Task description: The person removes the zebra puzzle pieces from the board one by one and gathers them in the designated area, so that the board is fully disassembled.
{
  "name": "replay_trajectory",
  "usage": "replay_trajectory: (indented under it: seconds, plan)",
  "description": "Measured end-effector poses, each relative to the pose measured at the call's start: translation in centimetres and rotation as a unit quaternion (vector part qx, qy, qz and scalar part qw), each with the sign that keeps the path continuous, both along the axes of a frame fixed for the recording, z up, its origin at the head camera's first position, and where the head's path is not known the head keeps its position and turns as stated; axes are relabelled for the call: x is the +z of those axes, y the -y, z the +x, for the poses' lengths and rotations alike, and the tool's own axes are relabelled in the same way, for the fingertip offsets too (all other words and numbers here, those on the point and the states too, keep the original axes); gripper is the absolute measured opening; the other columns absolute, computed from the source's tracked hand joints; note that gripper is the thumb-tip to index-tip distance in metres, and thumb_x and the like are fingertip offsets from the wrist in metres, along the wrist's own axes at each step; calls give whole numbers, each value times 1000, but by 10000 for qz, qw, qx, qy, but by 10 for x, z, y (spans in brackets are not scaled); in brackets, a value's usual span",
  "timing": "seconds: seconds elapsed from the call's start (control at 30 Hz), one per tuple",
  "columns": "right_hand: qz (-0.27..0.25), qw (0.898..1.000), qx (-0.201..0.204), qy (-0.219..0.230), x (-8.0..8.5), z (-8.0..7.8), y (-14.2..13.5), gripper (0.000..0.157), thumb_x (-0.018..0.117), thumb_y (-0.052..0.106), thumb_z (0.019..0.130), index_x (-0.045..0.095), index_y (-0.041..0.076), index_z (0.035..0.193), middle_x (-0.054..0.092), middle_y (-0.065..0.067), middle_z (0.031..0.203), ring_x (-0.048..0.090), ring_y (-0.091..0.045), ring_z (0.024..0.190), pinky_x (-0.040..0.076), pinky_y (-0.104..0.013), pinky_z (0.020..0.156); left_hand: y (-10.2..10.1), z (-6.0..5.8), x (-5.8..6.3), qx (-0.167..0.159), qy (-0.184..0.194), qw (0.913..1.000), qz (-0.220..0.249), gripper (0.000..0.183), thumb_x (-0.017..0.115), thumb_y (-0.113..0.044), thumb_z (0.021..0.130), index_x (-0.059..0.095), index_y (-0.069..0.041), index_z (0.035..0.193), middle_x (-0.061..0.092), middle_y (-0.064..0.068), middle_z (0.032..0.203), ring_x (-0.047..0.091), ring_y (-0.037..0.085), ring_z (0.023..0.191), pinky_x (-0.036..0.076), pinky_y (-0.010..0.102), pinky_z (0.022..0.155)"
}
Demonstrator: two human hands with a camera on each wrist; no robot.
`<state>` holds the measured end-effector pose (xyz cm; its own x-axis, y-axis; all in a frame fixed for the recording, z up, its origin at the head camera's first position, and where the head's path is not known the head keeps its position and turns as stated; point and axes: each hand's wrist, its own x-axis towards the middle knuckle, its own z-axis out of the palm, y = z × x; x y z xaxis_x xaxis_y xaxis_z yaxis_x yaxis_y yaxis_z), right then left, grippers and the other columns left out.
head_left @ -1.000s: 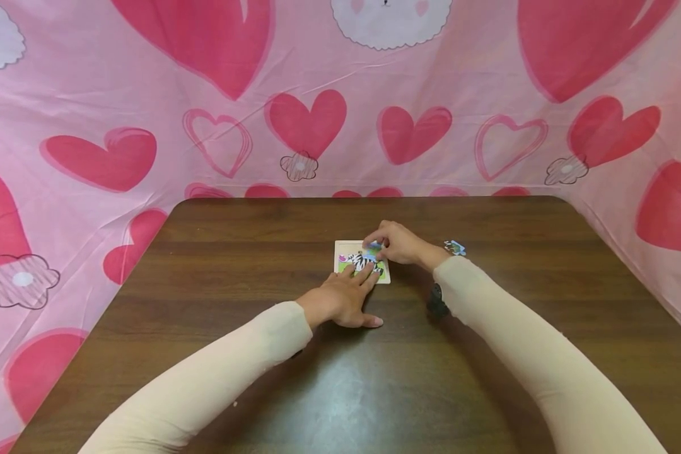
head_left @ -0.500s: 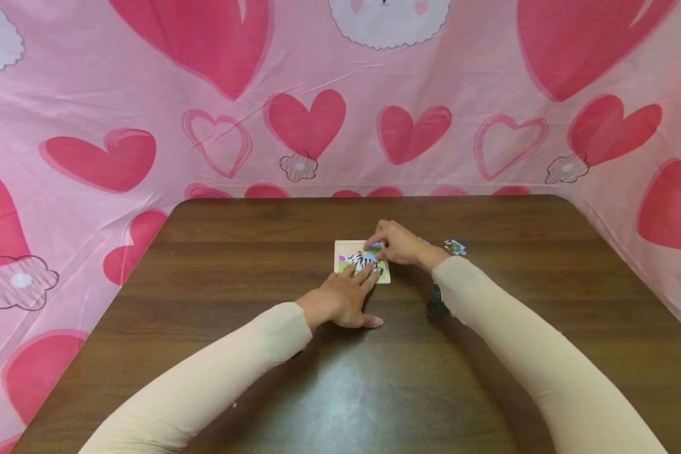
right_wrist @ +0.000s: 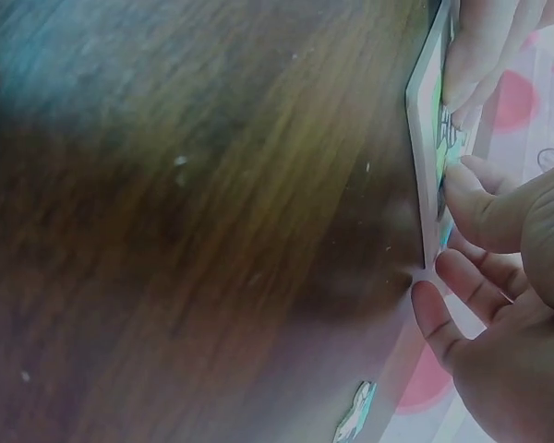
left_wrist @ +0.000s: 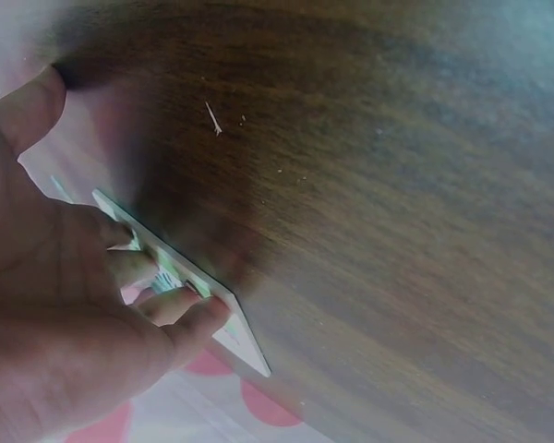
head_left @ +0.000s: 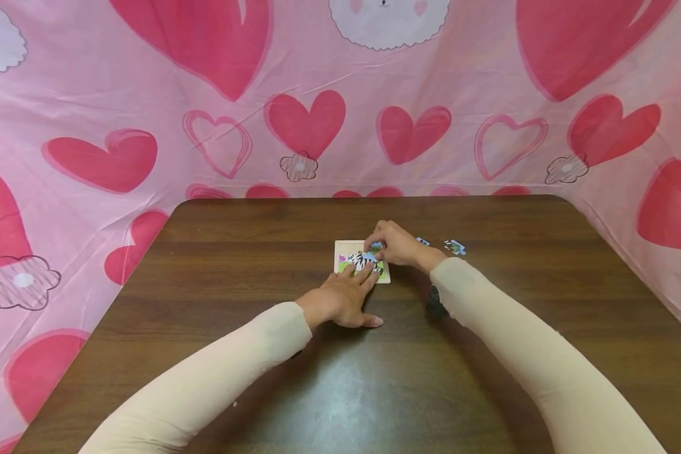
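A small square jigsaw board [head_left: 337,255] with a pale rim and a zebra picture lies on the wooden table. My left hand [head_left: 347,300] rests its spread, straight fingers on the board's near part, thumb out on the tabletop. At the upper right of the board, my right hand [head_left: 396,243] pinches a blue-and-green puzzle piece [head_left: 376,251] between thumb and fingers. The piece is partly covered by those fingers. In the right wrist view, the right thumb [right_wrist: 480,210] sits over the board's edge, with the other fingers beyond its corner.
Right of the board lie two loose pieces: one puzzle piece [head_left: 455,247] farther out and another puzzle piece [head_left: 423,241] just behind the right wrist. A pink heart-print cloth [head_left: 306,126] hangs beyond the table's far edge [head_left: 374,199].
My right hand has shifted very slightly, and the loose piece behind its wrist has come into sight. The pinched piece has turned or settled a little. My left hand has stayed put.
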<state>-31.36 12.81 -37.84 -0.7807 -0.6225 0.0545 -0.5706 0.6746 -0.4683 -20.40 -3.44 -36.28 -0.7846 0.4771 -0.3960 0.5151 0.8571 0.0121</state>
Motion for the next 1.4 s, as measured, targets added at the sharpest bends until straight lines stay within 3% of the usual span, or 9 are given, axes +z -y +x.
replay_trajectory:
  seconds: [0.23,0.87,1.4]
  plan:
    - [-14,9998,-47,188,2,2,-2,15,74,-1,79,69,10,87,52,-9,93,43,-26,92,39,-39,80,0,0,0,24,8,10000,27,93,47,-71,87,8,-22,156,1,-1,162,9,31,147,24,50,113]
    - [114,9999,74,-95,4,5,-5,10,74,5,80,72,9,88,55,-9,88,45,-24,86,39,-37,76,0,0,-1,38,48,10000,3,94,45,-71,87,5,-22,156,-2,-2,162,6,31,147,22,49,114]
    - [-402,9973,-606,-97,14,2,-44,16,75,6,79,73,4,95,57,-13,93,53,-29,87,45,-41,78,0,2,1,94,81,9999,97,93,47,-70,87,7,-22,157,-1,-1,162,6,31,147,20,49,114]
